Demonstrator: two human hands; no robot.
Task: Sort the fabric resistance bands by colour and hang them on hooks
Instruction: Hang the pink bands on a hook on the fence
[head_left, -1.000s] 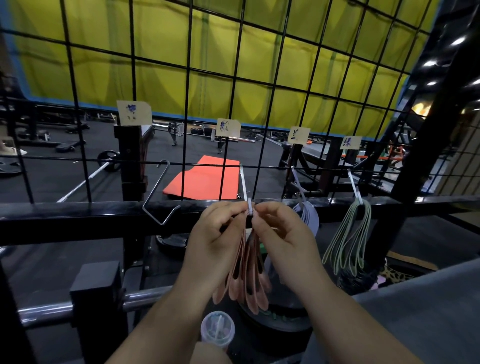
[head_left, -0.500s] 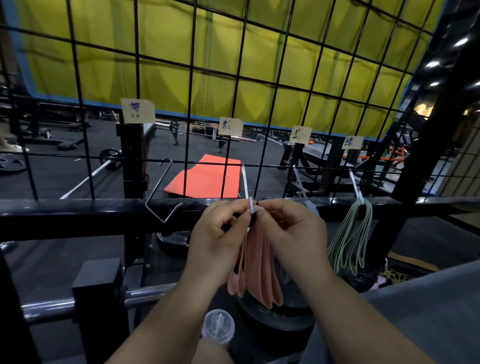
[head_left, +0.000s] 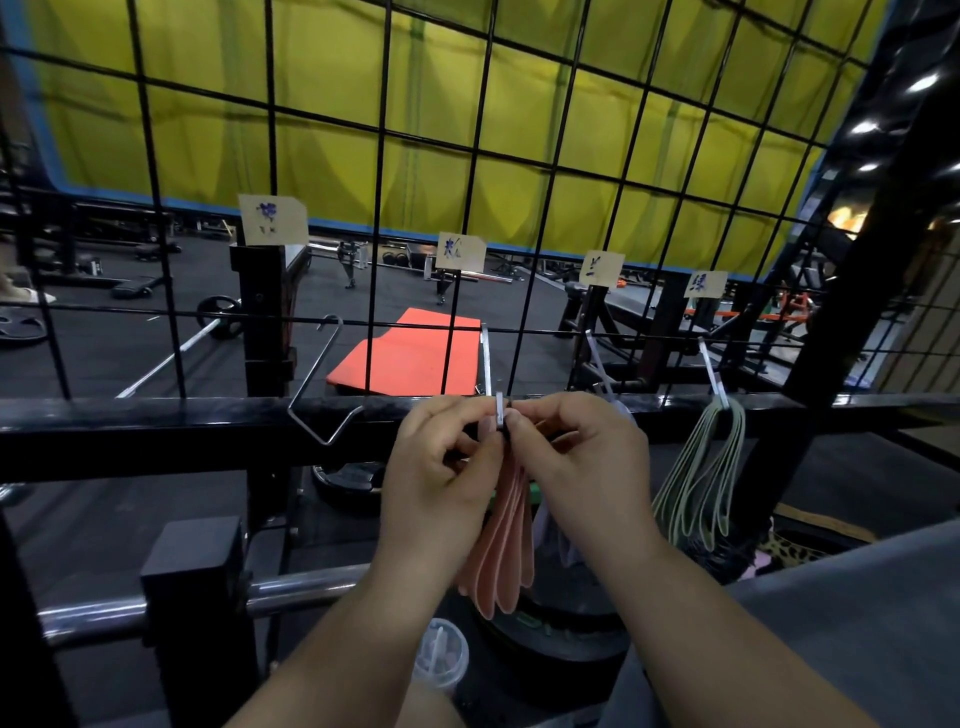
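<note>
Where the second hook (head_left: 487, 364) ends, the left hand (head_left: 441, 467) and right hand (head_left: 582, 467) pinch the pink bands (head_left: 506, 551), whose loops dangle below the hook, between both hands.

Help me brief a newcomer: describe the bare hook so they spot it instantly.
Find the black wire grid with its row of metal hooks. The bare hook is leftmost, under the purple-inked label; it alone carries nothing, unlike those with pink bands and green bands.
</note>
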